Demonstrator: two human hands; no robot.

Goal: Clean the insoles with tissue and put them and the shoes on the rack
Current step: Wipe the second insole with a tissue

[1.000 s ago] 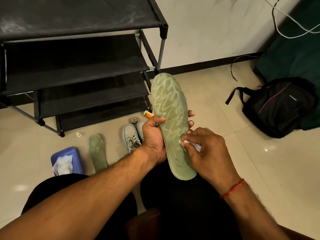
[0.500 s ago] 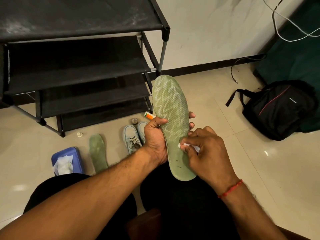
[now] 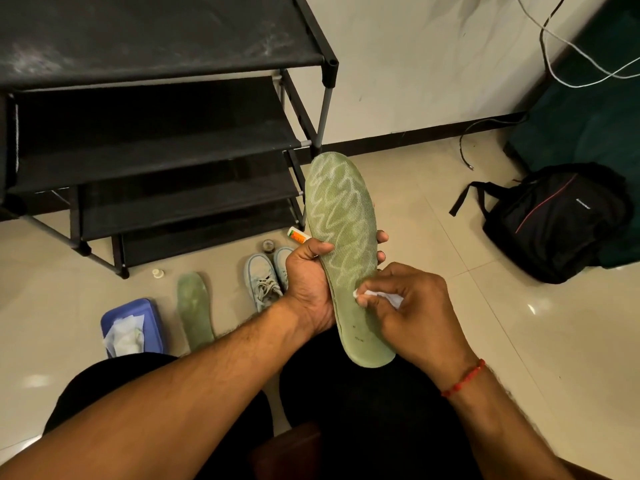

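The insole point(image 3: 341, 237) is a long, round-ended green pad, its mesh face crossed by pale wavy lines and smoother toward the heel. It stands nearly upright over the lap. The left hand point(image 3: 308, 289) grips its left edge at mid-length, thumb on the face and fingers curled behind. The right hand point(image 3: 415, 313) pinches a crumpled white tissue point(image 3: 381, 296) against the lower face. On the glossy tiled floor point(image 3: 433, 202) a second insole point(image 3: 194, 310) lies flat near pale laced shoes point(image 3: 265, 282), in front of the black fabric-shelved rack point(image 3: 156, 150). A blue tissue box point(image 3: 156, 317) sits to its left
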